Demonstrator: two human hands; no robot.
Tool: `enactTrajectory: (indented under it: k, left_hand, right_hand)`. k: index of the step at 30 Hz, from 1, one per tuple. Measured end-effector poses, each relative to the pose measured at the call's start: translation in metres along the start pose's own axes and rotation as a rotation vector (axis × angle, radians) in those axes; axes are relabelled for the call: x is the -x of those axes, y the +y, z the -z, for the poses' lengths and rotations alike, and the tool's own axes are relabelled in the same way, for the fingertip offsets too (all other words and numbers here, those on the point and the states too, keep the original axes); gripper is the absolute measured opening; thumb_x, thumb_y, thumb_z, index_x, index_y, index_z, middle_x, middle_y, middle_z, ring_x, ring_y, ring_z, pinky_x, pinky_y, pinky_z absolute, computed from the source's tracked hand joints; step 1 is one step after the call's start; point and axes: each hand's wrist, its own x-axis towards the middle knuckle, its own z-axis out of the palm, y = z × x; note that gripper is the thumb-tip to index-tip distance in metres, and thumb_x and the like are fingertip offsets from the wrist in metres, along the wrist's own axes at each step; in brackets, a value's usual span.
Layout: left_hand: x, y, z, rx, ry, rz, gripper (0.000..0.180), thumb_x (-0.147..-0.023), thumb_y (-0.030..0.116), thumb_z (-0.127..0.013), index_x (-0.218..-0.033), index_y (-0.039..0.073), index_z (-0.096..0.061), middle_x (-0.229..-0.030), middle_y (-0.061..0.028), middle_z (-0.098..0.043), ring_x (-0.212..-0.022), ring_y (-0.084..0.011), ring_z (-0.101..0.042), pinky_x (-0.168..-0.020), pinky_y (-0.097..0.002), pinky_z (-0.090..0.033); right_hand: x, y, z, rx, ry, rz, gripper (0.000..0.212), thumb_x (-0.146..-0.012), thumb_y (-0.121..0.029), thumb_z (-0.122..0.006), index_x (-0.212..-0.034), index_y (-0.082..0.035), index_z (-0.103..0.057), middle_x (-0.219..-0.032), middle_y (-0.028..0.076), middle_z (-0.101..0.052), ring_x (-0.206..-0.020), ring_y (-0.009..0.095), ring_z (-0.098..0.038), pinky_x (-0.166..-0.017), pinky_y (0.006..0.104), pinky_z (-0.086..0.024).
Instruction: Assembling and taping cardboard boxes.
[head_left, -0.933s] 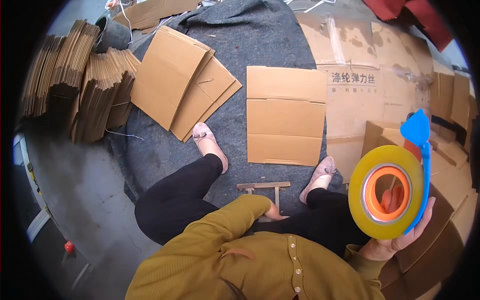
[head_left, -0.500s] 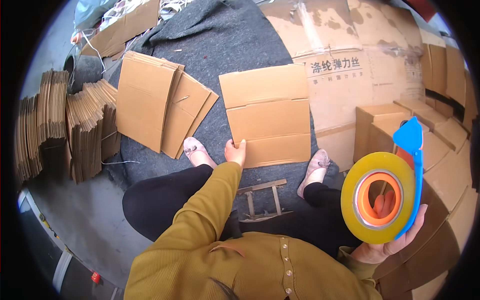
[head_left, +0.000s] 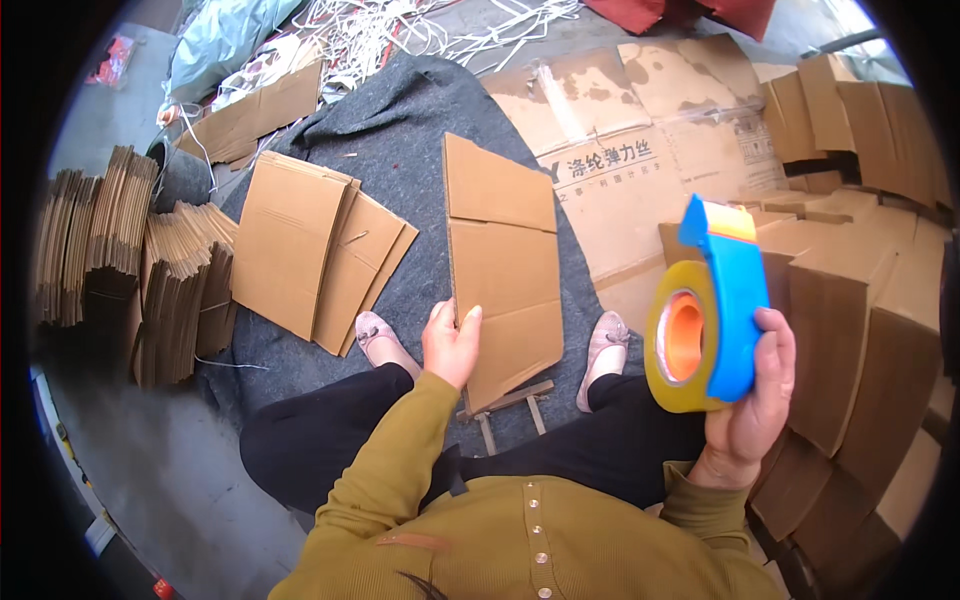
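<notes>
My left hand (head_left: pixel 452 342) grips the left edge of a flat, folded cardboard box (head_left: pixel 505 270), thumb on its face. The box is tilted up on edge between my feet, with its creases running across. On the right, my right hand (head_left: pixel 752 400) is closed around a blue tape dispenser (head_left: pixel 737 320) loaded with a wide roll of yellowish tape (head_left: pixel 660 345) on an orange hub. The dispenser is held up in the air, well apart from the box.
Several flat cartons (head_left: pixel 290 240) lie fanned out at the left on a dark grey cloth (head_left: pixel 410 130). Bundled cardboard stacks (head_left: pixel 180 270) stand farther left. Made-up boxes (head_left: pixel 840 290) are piled along the right. A small wooden frame (head_left: pixel 510 400) sits between my feet.
My left hand has lifted and tilted the flat box from lying nearly flat, bringing it nearer. My right hand has turned the tape dispenser and moved it left and up.
</notes>
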Motion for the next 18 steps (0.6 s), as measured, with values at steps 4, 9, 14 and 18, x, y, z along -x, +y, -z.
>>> enactTrajectory:
  k: [4,9,14,18]
  left_hand:
    - [0.061,0.018,0.012,-0.137,-0.062,-0.228,0.045,-0.093,0.010,-0.055,-0.136,-0.002,-0.047,-0.129,-0.0231,-0.052,-0.120,-0.0382,-0.052,-0.103,-0.0414,-0.042]
    - [0.069,-0.038,-0.007,-0.052,0.020,-0.232,0.051,-0.106,0.031,-0.038,-0.145,-0.001,-0.039,-0.145,-0.0216,-0.040,-0.137,-0.0327,-0.038,-0.114,-0.0401,-0.029]
    - [0.074,-0.019,-0.040,0.629,-0.201,-0.021,0.054,-0.106,0.033,-0.037,-0.151,0.004,-0.031,-0.148,-0.0140,-0.041,-0.139,-0.0238,-0.035,-0.115,-0.0372,-0.027]
    - [0.068,-0.026,-0.044,0.841,-0.319,0.096,0.057,-0.105,0.033,-0.043,-0.154,0.008,-0.027,-0.146,-0.0084,-0.044,-0.135,-0.0178,-0.039,-0.113,-0.0350,-0.029]
  right_hand:
    - [0.021,0.008,-0.034,0.561,-0.338,0.171,0.012,-0.093,-0.003,-0.063,-0.103,-0.002,-0.069,-0.085,0.003,-0.059,-0.077,0.010,-0.056,-0.068,0.0241,-0.043]
    - [0.048,0.011,-0.076,1.317,-0.577,0.210,0.017,-0.089,-0.027,-0.064,-0.092,-0.012,-0.072,-0.088,0.017,-0.067,-0.081,0.033,-0.067,-0.067,0.0408,-0.052]
    - [0.023,0.068,-0.099,1.775,-0.893,0.035,0.045,-0.091,-0.052,-0.057,-0.093,-0.011,-0.075,-0.092,0.013,-0.073,-0.091,0.030,-0.070,-0.079,0.0416,-0.053]
    - [0.013,0.099,-0.088,1.673,-0.935,-0.124,0.064,-0.087,-0.068,-0.053,-0.096,-0.009,-0.076,-0.100,0.013,-0.073,-0.101,0.028,-0.069,-0.084,0.0386,-0.052]
